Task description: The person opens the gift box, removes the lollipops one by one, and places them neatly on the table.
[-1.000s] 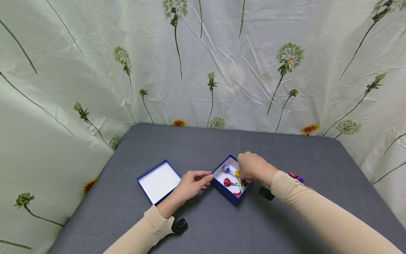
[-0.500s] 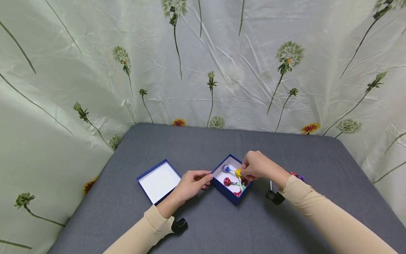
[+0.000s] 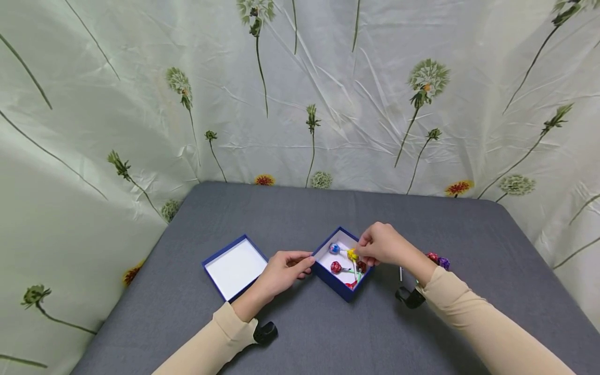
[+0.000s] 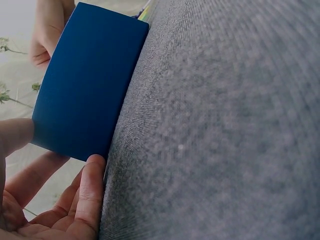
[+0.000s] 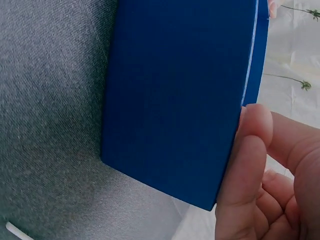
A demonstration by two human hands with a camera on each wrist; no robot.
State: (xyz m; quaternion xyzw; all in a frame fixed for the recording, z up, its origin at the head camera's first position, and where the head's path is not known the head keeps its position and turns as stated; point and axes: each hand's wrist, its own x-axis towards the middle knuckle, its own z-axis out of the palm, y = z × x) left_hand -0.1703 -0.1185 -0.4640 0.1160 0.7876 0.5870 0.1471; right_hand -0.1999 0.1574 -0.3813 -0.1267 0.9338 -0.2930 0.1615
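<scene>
A square blue box (image 3: 332,280) with a white inside stands uncovered, its corner toward me. In it lie several lollipops, among them a blue one (image 3: 334,248), a yellow one (image 3: 352,254) and a red one (image 3: 335,267). My left hand (image 3: 283,273) holds the box's left corner, with thumb and fingers on either side of it in the left wrist view. At the right rim, my right hand (image 3: 386,246) pinches the wall; its thumb (image 5: 256,120) sits at the top edge and the index finger lies along the outside. That hand hides part of the box's inside.
The blue lid (image 3: 234,268) lies white side up on the grey table (image 3: 309,344), behind my left forearm. Right of the right wrist are a red lollipop (image 3: 432,257) and a purple lollipop (image 3: 444,264). A white stick (image 3: 400,274) shows below that wrist.
My right hand has drawn back from over the box's inside to its right rim, uncovering more of the yellow lollipop. Left hand, box and lid have stayed put.
</scene>
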